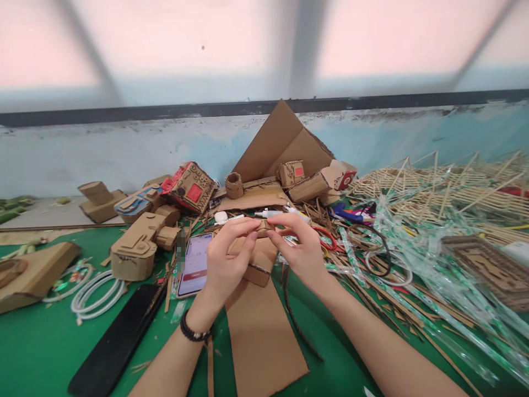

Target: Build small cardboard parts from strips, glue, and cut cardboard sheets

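My left hand (233,249) and my right hand (298,243) meet at the middle of the view. Thumbs and fingers of both pinch a small folded cardboard piece (263,226) from its two sides. Just below it sits a small cardboard box (260,270), partly covered by my left hand. Under the box a long flat cardboard strip (264,336) runs toward me. A phone (195,263) with a lit screen lies left of my left hand. White glue tubes (268,214) lie just beyond my fingers.
Cardboard camera models (134,245) stand at the left, near a black flat strip (118,339) and coiled white tubing (97,295). Cardboard scraps, plastic wrapping (438,292) and a wooden stick structure (438,182) fill the right. A large folded cardboard sheet (281,138) leans on the wall.
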Demonstrator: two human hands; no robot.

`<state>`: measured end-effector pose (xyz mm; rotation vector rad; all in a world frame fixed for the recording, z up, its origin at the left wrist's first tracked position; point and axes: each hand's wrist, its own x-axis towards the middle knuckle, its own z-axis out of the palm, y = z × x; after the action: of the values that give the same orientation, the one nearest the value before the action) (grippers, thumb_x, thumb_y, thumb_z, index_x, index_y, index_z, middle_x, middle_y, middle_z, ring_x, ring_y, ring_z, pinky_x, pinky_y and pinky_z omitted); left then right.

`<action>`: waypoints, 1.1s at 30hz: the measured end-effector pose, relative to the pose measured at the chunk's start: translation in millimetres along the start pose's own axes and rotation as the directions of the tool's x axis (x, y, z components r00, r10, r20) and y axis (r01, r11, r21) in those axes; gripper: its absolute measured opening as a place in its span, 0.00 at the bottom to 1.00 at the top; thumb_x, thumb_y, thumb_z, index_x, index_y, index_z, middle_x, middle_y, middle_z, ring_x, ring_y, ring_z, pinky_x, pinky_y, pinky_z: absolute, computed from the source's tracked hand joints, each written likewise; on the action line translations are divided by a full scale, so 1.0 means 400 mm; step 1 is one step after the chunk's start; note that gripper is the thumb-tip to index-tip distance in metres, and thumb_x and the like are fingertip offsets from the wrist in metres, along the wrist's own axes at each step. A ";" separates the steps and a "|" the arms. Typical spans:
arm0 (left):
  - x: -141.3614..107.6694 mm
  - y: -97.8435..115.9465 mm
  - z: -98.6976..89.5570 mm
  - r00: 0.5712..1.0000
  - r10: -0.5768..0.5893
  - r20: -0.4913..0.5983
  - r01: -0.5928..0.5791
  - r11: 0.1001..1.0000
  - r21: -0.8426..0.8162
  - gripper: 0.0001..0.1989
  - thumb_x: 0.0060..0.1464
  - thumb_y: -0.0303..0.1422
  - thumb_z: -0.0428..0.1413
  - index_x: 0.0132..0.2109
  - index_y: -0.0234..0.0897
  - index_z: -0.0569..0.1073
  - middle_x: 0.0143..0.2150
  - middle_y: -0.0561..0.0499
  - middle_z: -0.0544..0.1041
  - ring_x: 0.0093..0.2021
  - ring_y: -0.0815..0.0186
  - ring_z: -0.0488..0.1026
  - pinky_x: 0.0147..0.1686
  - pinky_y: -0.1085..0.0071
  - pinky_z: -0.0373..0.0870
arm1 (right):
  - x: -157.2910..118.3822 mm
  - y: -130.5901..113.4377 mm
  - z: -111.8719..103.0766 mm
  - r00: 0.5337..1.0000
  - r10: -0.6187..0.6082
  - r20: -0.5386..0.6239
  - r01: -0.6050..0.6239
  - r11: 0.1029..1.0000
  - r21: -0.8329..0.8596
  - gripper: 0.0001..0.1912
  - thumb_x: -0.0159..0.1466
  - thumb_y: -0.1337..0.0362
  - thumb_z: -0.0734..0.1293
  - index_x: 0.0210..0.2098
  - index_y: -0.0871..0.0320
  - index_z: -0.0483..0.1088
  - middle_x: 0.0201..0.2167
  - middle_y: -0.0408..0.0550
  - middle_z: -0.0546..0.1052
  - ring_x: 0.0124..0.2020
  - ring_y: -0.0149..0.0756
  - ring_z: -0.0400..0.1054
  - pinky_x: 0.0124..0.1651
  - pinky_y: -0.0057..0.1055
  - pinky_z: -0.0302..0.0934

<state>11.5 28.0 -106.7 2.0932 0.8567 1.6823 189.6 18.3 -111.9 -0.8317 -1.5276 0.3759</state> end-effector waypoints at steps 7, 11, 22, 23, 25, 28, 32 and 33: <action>0.008 0.005 -0.003 0.998 0.062 0.004 -0.062 0.997 0.053 0.10 0.67 0.28 0.59 0.52 0.44 0.80 0.50 0.47 0.82 0.52 0.62 0.80 0.53 0.62 0.78 | -0.002 0.001 0.000 0.999 -0.046 -0.007 0.046 0.999 -0.006 0.08 0.70 0.63 0.71 0.49 0.49 0.77 0.45 0.48 0.81 0.46 0.39 0.76 0.40 0.32 0.76; 0.012 0.010 -0.004 0.994 0.110 0.009 -0.110 0.987 0.117 0.09 0.67 0.27 0.58 0.51 0.43 0.79 0.48 0.48 0.83 0.50 0.62 0.80 0.52 0.63 0.78 | -0.004 0.004 0.001 0.996 -0.088 -0.009 0.087 0.995 -0.043 0.08 0.71 0.63 0.70 0.49 0.48 0.78 0.45 0.48 0.81 0.47 0.40 0.76 0.39 0.34 0.77; 0.009 0.006 -0.008 0.988 0.146 0.040 -0.151 0.968 0.201 0.09 0.68 0.29 0.57 0.51 0.43 0.79 0.49 0.48 0.83 0.50 0.62 0.80 0.53 0.63 0.77 | -0.003 0.007 -0.002 0.984 -0.177 0.031 0.180 0.972 -0.151 0.09 0.72 0.65 0.68 0.50 0.47 0.77 0.44 0.47 0.83 0.44 0.42 0.77 0.43 0.42 0.77; 0.009 0.006 -0.008 0.990 0.136 0.037 -0.141 0.969 0.204 0.08 0.68 0.29 0.57 0.51 0.43 0.79 0.48 0.48 0.83 0.50 0.62 0.80 0.53 0.63 0.77 | -0.003 0.007 -0.001 0.982 -0.184 0.037 0.188 0.968 -0.164 0.09 0.72 0.64 0.68 0.50 0.47 0.77 0.44 0.47 0.83 0.43 0.42 0.78 0.44 0.43 0.76; 0.008 0.004 -0.007 0.993 0.115 0.034 -0.120 0.970 0.211 0.08 0.69 0.31 0.56 0.51 0.43 0.79 0.48 0.48 0.83 0.50 0.61 0.80 0.53 0.62 0.77 | -0.003 0.008 0.001 0.980 -0.195 0.045 0.200 0.962 -0.184 0.09 0.72 0.64 0.69 0.50 0.47 0.77 0.44 0.47 0.83 0.42 0.42 0.78 0.45 0.44 0.76; 0.009 -0.001 -0.004 0.994 0.105 0.043 -0.112 0.971 0.210 0.08 0.70 0.30 0.55 0.51 0.43 0.78 0.49 0.48 0.83 0.50 0.62 0.79 0.53 0.63 0.77 | -0.005 0.009 0.004 0.980 -0.191 0.048 0.197 0.958 -0.210 0.08 0.72 0.64 0.69 0.50 0.48 0.77 0.43 0.47 0.83 0.41 0.42 0.78 0.46 0.44 0.75; 0.010 -0.005 -0.001 0.992 0.091 0.086 -0.105 0.977 0.186 0.09 0.70 0.29 0.54 0.51 0.42 0.78 0.48 0.48 0.82 0.51 0.62 0.78 0.53 0.65 0.75 | -0.011 0.012 0.008 0.989 -0.138 0.050 0.146 0.959 -0.241 0.07 0.72 0.64 0.68 0.49 0.49 0.76 0.42 0.48 0.82 0.40 0.42 0.77 0.45 0.43 0.74; 0.010 -0.005 0.000 0.992 0.080 0.095 -0.096 0.979 0.181 0.09 0.70 0.29 0.54 0.51 0.42 0.78 0.48 0.48 0.82 0.50 0.62 0.78 0.52 0.65 0.75 | -0.012 0.013 0.009 0.991 -0.121 0.049 0.129 0.961 -0.246 0.07 0.73 0.64 0.68 0.48 0.49 0.76 0.42 0.48 0.82 0.40 0.42 0.77 0.45 0.43 0.74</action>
<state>11.4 32.0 -104.7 2.3420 0.9377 1.5940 187.4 19.3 -119.6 -0.9211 -1.6720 0.1060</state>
